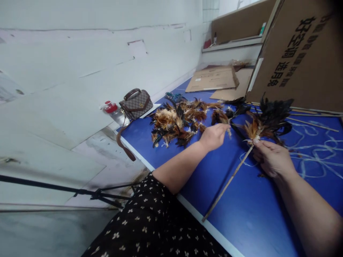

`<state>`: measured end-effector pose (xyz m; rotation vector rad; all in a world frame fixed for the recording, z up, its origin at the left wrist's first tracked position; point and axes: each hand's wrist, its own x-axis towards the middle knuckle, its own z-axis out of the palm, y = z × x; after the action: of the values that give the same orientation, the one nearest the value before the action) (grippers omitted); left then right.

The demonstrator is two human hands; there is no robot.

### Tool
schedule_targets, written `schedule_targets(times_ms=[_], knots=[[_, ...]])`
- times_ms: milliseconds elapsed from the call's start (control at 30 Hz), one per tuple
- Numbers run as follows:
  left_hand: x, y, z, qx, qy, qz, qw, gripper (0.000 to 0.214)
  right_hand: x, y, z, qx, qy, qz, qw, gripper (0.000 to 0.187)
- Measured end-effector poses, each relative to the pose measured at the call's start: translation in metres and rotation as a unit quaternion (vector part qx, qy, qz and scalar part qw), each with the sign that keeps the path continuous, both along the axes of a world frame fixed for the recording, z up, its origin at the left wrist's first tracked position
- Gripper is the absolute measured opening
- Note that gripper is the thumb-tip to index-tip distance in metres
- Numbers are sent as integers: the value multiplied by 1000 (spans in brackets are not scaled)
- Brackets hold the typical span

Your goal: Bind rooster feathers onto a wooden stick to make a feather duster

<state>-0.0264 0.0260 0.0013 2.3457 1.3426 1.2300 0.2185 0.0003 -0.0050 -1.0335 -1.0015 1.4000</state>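
Note:
My right hand [270,157] is closed round a thin bamboo stick [227,184] with a tuft of black and brown feathers [268,119] bound at its top; the stick slants down to the table's near edge. My left hand [214,136] reaches to the edge of a loose pile of brown and black feathers [179,121] on the blue table [241,210]. Its fingers are pinched on a small feather [228,131]. Pale string [316,153] lies in loops on the table to the right of my right hand.
A brown patterned handbag [136,103] and a red-capped bottle [114,111] lie at the table's far left corner. A large cardboard box [300,53] stands at the right, flat cardboard sheets [213,78] behind the feathers. More thin sticks [313,121] lie by the box.

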Motion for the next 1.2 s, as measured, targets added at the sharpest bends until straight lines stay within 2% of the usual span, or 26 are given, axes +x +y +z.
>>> schedule_targets(times_ms=[67,133,333,433,567,667,800,900,1000,1067,1200], knots=[[16,-9,-2,25,-82,-60,995,35,0,0,-1,10,-5,10,1000,60],[31,-18,-2,14,-151,-88,985,31,-1,-1,-1,18,-10,16,1000,59],[60,-32,-5,-65,-281,-102,952,18,-1,0,-5,33,-33,31,998,58],[69,-26,-12,-122,-375,-119,911,25,-2,0,-6,35,-44,34,998,58],[78,-18,-15,-186,-481,-120,849,48,-8,-1,-7,39,-51,36,997,55],[79,-16,-13,-229,-483,-125,836,55,-13,-2,-9,41,-53,41,997,55],[79,-17,-11,-261,-474,-100,835,57,-15,-2,-12,40,-59,40,997,56],[79,-18,-13,-249,-473,-63,843,54,-15,-3,-12,42,-58,40,997,57],[78,-18,-16,-270,-487,-31,830,55,-15,-5,-11,46,-58,41,996,58],[74,-17,-18,-328,-481,-46,812,59,-16,-7,-8,48,-59,44,996,58],[66,-14,-19,-418,-456,-126,775,67,-16,-10,-2,51,-63,67,994,58]])
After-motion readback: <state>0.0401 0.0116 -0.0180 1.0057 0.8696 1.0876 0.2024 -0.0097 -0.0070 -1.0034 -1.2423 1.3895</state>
